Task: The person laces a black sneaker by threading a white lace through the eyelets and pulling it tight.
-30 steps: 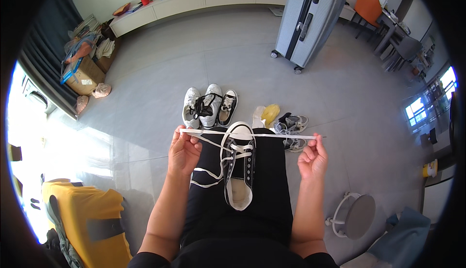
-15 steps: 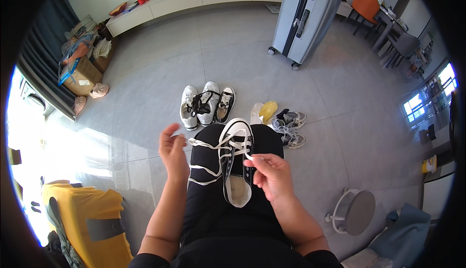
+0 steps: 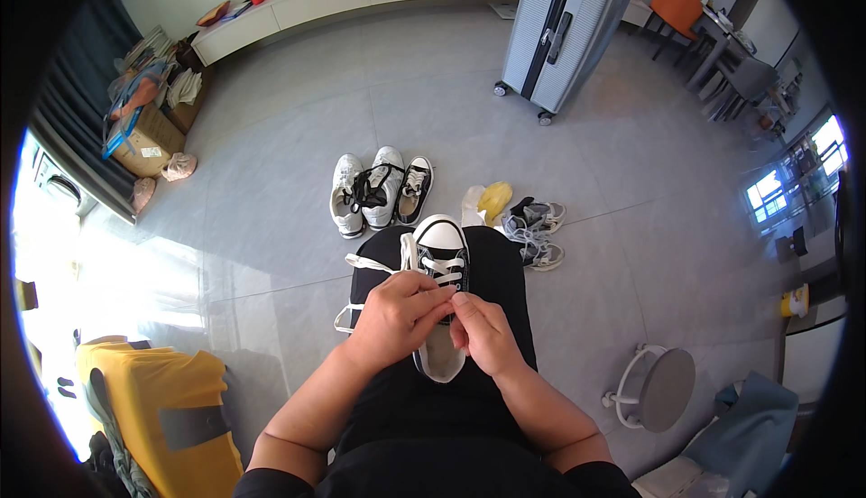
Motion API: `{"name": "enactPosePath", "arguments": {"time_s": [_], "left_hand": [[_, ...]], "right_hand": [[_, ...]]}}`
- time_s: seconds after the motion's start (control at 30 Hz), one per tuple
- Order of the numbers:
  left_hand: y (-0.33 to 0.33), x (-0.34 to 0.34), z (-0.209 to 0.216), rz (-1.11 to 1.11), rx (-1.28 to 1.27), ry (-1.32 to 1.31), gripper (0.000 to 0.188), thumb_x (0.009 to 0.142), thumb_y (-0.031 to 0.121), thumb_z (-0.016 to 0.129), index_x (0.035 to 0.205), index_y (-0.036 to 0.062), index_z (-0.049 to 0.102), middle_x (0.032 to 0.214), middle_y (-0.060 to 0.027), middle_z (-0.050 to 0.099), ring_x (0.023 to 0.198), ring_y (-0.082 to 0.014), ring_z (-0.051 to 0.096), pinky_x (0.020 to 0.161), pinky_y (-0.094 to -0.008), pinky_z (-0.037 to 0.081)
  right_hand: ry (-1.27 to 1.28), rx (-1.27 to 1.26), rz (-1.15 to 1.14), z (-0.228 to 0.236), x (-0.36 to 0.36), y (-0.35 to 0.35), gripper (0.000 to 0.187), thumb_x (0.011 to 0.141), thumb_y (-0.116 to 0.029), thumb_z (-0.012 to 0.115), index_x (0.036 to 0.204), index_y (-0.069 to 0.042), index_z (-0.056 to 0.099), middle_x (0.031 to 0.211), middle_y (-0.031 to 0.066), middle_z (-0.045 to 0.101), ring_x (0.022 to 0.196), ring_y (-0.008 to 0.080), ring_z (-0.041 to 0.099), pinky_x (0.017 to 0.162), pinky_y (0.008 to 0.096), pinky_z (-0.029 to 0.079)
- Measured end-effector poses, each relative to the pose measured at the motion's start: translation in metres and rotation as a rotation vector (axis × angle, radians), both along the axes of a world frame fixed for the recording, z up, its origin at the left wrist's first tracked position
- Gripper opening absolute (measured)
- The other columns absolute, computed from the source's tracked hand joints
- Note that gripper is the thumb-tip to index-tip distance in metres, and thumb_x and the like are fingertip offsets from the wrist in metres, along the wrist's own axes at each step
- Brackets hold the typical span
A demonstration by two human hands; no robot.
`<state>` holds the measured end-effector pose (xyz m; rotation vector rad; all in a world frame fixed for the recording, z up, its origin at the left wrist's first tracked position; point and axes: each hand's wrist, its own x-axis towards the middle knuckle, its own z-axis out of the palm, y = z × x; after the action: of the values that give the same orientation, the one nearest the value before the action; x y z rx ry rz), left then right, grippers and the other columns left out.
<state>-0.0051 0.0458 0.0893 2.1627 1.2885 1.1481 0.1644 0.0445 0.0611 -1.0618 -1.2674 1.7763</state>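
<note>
A black canvas sneaker (image 3: 442, 235) with a white toe cap rests on my lap, toe pointing away from me. Its white shoelace (image 3: 370, 263) crosses the tongue near the toe and trails in loops over my left thigh. My left hand (image 3: 394, 315) reaches across the shoe from the left, fingers pinched by the right row of eyelets. There its fingertips meet those of my right hand (image 3: 487, 329), which is closed in a pinch on the lace at the shoe's right side. Fingers hide the lace end and the middle eyelets.
On the floor ahead stand white sneakers (image 3: 385, 182), a matching black sneaker (image 3: 414, 189) and grey sneakers (image 3: 541, 218) beside a yellow cloth-like item (image 3: 495, 198). A silver suitcase (image 3: 550, 47) stands farther off. A round stool (image 3: 666, 390) is at right, a yellow-draped seat (image 3: 153, 381) at left.
My left hand has come down from the left of the shoe to meet my right hand at the eyelets. The loose lace loops on the left have shifted.
</note>
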Motion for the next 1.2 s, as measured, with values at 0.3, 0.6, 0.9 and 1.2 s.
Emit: {"name": "enactPosePath", "arguments": {"time_s": [0.3,0.6,0.9,1.2], "left_hand": [[0.001,-0.011,-0.010,0.219,-0.228,-0.046,0.004,0.073,0.006,0.071,0.075,0.0035,0.069,0.072,-0.0098,0.058,0.064,-0.0266,0.059,0.057,-0.0352,0.048],[0.011,0.008,-0.035,0.199,-0.231,0.114,0.006,0.072,0.009,0.071,0.073,0.0031,0.068,0.071,-0.0106,0.058,0.064,-0.0279,0.061,0.058,-0.0368,0.050],[0.011,0.024,-0.039,0.246,-0.208,0.195,0.008,0.072,0.012,0.066,0.069,0.0051,0.065,0.075,-0.0095,0.059,0.071,-0.0298,0.061,0.062,-0.0398,0.051],[0.009,0.029,-0.040,0.309,-0.228,0.233,0.008,0.072,0.012,0.066,0.069,0.0054,0.065,0.076,-0.0095,0.059,0.072,-0.0300,0.062,0.061,-0.0392,0.051]], "right_hand": [[-0.731,0.653,-0.251,0.009,0.000,0.011,0.034,0.072,-0.027,0.077,0.095,-0.006,0.063,0.078,0.0083,0.058,0.066,0.0242,0.062,0.059,0.0343,0.051],[-0.624,0.458,-0.188,-0.020,0.009,0.011,0.031,0.076,-0.010,0.063,0.106,-0.002,0.065,0.089,0.0140,0.064,0.071,0.0282,0.064,0.065,0.0357,0.051],[-0.517,0.372,-0.177,-0.026,0.014,0.012,0.032,0.079,-0.006,0.059,0.110,-0.001,0.065,0.091,0.0157,0.064,0.068,0.0244,0.063,0.063,0.0315,0.049],[-0.481,0.335,-0.172,-0.029,0.015,0.013,0.032,0.080,-0.006,0.059,0.111,-0.001,0.065,0.095,0.0160,0.065,0.069,0.0247,0.064,0.063,0.0313,0.049]]}}
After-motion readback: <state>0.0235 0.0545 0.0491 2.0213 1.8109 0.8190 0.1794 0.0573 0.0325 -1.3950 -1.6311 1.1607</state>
